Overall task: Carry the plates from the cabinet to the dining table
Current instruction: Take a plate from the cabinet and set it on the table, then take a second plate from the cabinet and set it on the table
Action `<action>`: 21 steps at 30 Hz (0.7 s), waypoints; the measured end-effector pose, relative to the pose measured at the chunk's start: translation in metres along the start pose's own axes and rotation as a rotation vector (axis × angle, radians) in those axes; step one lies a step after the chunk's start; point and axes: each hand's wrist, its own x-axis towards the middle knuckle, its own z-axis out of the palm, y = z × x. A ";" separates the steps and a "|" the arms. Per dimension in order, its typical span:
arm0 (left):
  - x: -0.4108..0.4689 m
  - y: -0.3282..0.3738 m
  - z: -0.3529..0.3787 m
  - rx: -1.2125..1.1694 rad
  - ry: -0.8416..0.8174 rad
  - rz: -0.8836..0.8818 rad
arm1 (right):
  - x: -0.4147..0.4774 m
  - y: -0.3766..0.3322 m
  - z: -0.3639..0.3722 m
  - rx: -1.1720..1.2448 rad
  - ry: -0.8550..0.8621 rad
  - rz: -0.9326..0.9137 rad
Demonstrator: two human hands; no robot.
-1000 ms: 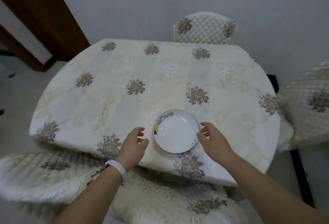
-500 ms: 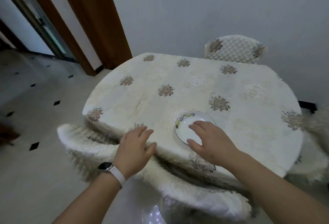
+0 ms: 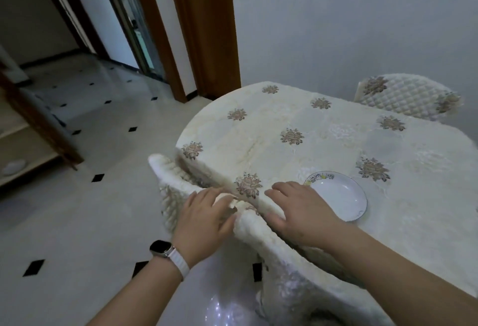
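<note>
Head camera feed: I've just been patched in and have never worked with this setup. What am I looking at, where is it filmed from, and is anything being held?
There is no machine here. The camera sits on a person's head and looks forward and down, so the two bare arms reaching in are the wearer's own. The left hand, with a watch on its wrist, and the right hand are both empty, fingers spread, over the near edge of the table. That table wears a cream flowered cloth. One white plate with a small painted pattern on its rim lies on it, just right of the right hand. Padded chairs stand around it.
</note>
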 end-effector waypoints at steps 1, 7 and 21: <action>-0.008 -0.012 -0.004 0.012 -0.003 -0.016 | 0.007 -0.014 0.001 -0.003 -0.008 -0.020; -0.067 -0.106 -0.036 0.052 0.016 -0.074 | 0.057 -0.115 0.014 -0.073 -0.061 -0.112; -0.234 -0.336 -0.098 0.111 0.119 -0.361 | 0.157 -0.377 0.073 -0.105 -0.098 -0.399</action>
